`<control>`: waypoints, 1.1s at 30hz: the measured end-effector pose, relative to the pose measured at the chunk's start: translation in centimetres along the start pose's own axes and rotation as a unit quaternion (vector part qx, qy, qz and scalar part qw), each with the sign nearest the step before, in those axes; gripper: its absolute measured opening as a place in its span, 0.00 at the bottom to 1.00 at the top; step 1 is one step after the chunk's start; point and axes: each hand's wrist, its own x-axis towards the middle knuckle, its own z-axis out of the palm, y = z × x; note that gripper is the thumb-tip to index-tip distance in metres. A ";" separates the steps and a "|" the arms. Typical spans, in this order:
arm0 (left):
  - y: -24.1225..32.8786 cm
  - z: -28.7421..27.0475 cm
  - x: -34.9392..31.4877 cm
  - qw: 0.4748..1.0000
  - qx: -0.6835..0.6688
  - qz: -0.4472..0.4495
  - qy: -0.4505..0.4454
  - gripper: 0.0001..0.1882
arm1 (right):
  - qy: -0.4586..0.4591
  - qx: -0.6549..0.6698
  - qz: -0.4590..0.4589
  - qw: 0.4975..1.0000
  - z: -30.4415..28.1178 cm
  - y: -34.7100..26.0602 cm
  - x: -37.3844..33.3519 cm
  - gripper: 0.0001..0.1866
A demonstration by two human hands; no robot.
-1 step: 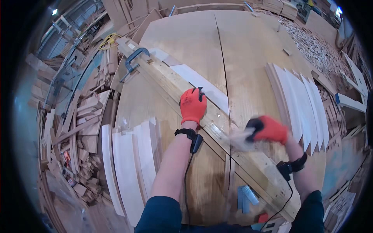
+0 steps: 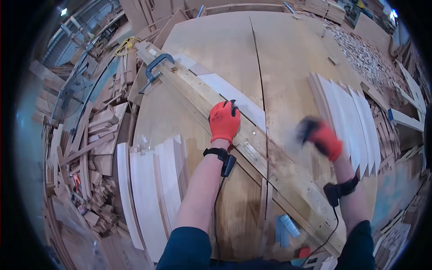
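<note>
Seemingly for steadiness, the left hand (image 2: 224,121) grips a wooden beam (image 2: 194,85), pinned ahead of it by a C-clamp (image 2: 152,66); whether the blurred right hand (image 2: 320,138) holds anything, I cannot tell.

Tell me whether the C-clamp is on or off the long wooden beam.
On: the blue C-clamp hooks over the long wooden beam near its upper-left end. How tight it is, I cannot tell.

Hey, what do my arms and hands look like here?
Your left hand and right hand wear red gloves with black fingers; the left one shows a small dark print. Each forearm bears a black strap with a black box and thin dark cable. Sleeves are dark teal.
</note>
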 end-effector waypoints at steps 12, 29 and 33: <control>0.0 0.5 0.0 1.000 0.022 0.012 0.015 0.16 | 0.135 -0.553 -0.080 0.818 9.9 7.2 13.7 0.35; 0.8 0.0 0.2 0.999 0.046 0.011 -0.009 0.13 | 0.030 -0.690 0.070 0.720 8.4 3.2 6.8 0.38; 0.6 -0.1 -0.4 0.998 0.047 0.021 -0.019 0.13 | 0.117 -0.632 0.018 0.766 6.9 0.2 0.8 0.38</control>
